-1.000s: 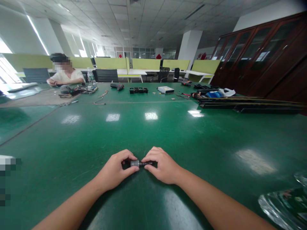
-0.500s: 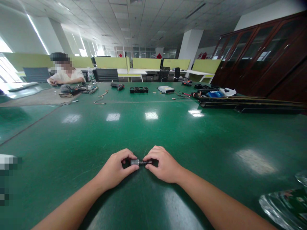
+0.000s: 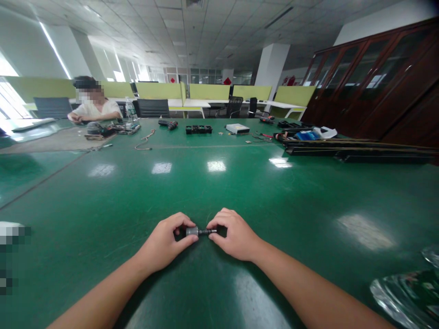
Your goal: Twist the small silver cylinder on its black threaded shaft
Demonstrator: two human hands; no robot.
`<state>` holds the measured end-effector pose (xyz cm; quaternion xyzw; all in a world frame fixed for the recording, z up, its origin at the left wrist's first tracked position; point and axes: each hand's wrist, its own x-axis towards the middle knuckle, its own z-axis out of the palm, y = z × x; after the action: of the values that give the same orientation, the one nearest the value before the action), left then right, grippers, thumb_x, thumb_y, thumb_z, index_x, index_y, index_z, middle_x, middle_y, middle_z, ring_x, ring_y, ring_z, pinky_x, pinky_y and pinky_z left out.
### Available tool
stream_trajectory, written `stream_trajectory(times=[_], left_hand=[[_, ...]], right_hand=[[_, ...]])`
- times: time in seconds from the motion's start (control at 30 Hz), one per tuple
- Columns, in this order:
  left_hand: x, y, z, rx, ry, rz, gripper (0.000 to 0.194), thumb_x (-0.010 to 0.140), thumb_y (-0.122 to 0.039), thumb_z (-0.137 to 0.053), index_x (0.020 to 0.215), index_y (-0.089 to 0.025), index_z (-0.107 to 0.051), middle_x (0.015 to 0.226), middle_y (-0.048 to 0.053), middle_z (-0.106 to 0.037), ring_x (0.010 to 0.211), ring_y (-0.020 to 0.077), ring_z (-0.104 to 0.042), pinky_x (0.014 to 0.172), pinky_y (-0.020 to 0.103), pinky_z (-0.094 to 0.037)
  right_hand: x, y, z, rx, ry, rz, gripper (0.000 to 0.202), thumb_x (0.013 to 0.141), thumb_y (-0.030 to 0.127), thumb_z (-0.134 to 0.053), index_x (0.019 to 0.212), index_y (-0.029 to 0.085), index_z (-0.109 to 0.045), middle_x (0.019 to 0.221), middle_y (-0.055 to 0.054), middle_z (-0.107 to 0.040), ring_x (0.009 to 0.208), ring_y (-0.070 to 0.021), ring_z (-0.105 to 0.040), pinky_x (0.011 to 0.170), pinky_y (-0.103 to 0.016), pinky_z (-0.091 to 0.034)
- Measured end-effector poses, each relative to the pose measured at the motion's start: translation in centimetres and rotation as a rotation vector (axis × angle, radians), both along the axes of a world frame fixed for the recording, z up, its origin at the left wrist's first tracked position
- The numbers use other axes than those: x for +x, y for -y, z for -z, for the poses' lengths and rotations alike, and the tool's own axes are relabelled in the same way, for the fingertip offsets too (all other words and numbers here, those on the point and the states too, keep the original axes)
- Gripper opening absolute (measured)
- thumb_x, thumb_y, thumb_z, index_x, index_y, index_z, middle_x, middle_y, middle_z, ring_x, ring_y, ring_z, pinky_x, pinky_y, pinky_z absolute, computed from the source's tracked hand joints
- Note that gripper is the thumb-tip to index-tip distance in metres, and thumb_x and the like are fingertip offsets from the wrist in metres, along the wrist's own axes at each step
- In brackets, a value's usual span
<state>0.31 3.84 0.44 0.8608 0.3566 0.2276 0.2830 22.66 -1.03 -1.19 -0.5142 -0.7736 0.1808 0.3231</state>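
Note:
A small motor-like metal part [image 3: 192, 231] with a grey cylinder body and a thin dark ridged shaft lies sideways between my hands, low over the green tabletop [image 3: 219, 192]. My left hand [image 3: 167, 240] pinches the cylinder between thumb and fingers. At the other end, the thumb and fingertips of my right hand [image 3: 233, 235] close around the shaft, whose bright tip shows between them. The tabletop is right beneath both hands.
Across the table are a power drill [image 3: 168, 124], a black slotted block [image 3: 199, 129], a white box [image 3: 237, 128] and long black bars [image 3: 356, 150]. A clear plastic bottle [image 3: 394, 292] lies at the lower right. Another person [image 3: 98, 107] sits at the far left.
My right hand's fingertips have shifted very slightly right along the shaft. My left hand keeps its pinch on the cylinder, almost unmoved.

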Motion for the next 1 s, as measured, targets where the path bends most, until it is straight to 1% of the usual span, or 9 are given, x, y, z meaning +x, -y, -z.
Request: stream_trajectory(times=[0.2, 0.43, 0.5, 0.6, 0.67, 0.8, 1.0], left_hand=[[0.0, 0.0, -0.1, 0.007, 0.000, -0.001, 0.013, 0.084, -0.029, -0.066, 0.094, -0.020, -0.067, 0.089, 0.002, -0.068, 0.074, 0.0161, -0.058, 0.067, 0.026, -0.046], [0.0, 0.1, -0.1, -0.007, -0.015, -0.029, 0.016, 0.084, -0.031, -0.067, 0.095, -0.020, -0.067, 0.089, 0.002, -0.068, 0.073, 0.0160, -0.057, 0.067, 0.027, -0.046], [0.0, 0.0, -0.1, -0.004, -0.020, -0.042, 0.016, 0.084, -0.032, -0.067, 0.095, -0.019, -0.067, 0.089, 0.002, -0.067, 0.072, 0.0160, -0.057, 0.067, 0.028, -0.046], [-0.1, -0.1, 0.0, 0.006, -0.022, -0.064, 0.017, 0.084, -0.033, -0.066, 0.094, -0.019, -0.067, 0.086, 0.002, -0.067, 0.070, 0.0158, -0.056, 0.065, 0.027, -0.046], [-0.1, -0.1, 0.0, 0.008, -0.019, -0.076, 0.017, 0.084, -0.033, -0.066, 0.094, -0.019, -0.067, 0.084, 0.002, -0.066, 0.069, 0.0156, -0.056, 0.064, 0.027, -0.046], [-0.2, -0.2, 0.2, 0.012, -0.002, -0.087, 0.017, 0.084, -0.033, -0.067, 0.095, -0.020, -0.067, 0.082, 0.001, -0.066, 0.068, 0.0154, -0.056, 0.063, 0.027, -0.046], [-0.2, -0.2, 0.2, 0.009, -0.014, -0.079, 0.017, 0.084, -0.034, -0.067, 0.094, -0.020, -0.067, 0.082, 0.001, -0.065, 0.068, 0.0155, -0.056, 0.063, 0.026, -0.046]], right_hand=[[0.0, -0.1, 0.1, -0.001, 0.000, 0.023, 0.012, 0.075, 0.016, -0.076, 0.084, 0.021, -0.070, 0.083, -0.001, -0.069, 0.085, -0.0183, -0.058, 0.081, -0.035, -0.040], [0.6, -0.2, 0.2, 0.013, 0.029, 0.108, 0.011, 0.072, 0.014, -0.074, 0.079, 0.021, -0.070, 0.081, -0.001, -0.067, 0.084, -0.0187, -0.058, 0.080, -0.035, -0.041], [0.8, -0.4, 0.2, 0.001, 0.028, 0.131, 0.012, 0.070, 0.012, -0.073, 0.078, 0.021, -0.071, 0.079, -0.001, -0.067, 0.081, -0.0184, -0.058, 0.077, -0.034, -0.042], [1.1, -0.8, 0.4, -0.028, -0.001, 0.211, 0.012, 0.069, 0.010, -0.070, 0.076, 0.020, -0.071, 0.075, -0.002, -0.065, 0.075, -0.0173, -0.058, 0.069, -0.030, -0.044], [1.2, -1.0, 0.6, -0.034, -0.025, 0.248, 0.012, 0.069, 0.010, -0.069, 0.076, 0.020, -0.072, 0.075, -0.002, -0.065, 0.073, -0.0168, -0.058, 0.066, -0.029, -0.045], [1.2, -0.9, 0.7, -0.028, -0.028, 0.233, 0.013, 0.068, 0.010, -0.070, 0.076, 0.020, -0.073, 0.075, -0.002, -0.066, 0.073, -0.0172, -0.059, 0.067, -0.029, -0.046], [0.9, -0.7, 0.3, -0.002, -0.008, 0.192, 0.013, 0.068, 0.010, -0.071, 0.075, 0.020, -0.073, 0.075, -0.002, -0.068, 0.074, -0.0175, -0.060, 0.068, -0.031, -0.045]])
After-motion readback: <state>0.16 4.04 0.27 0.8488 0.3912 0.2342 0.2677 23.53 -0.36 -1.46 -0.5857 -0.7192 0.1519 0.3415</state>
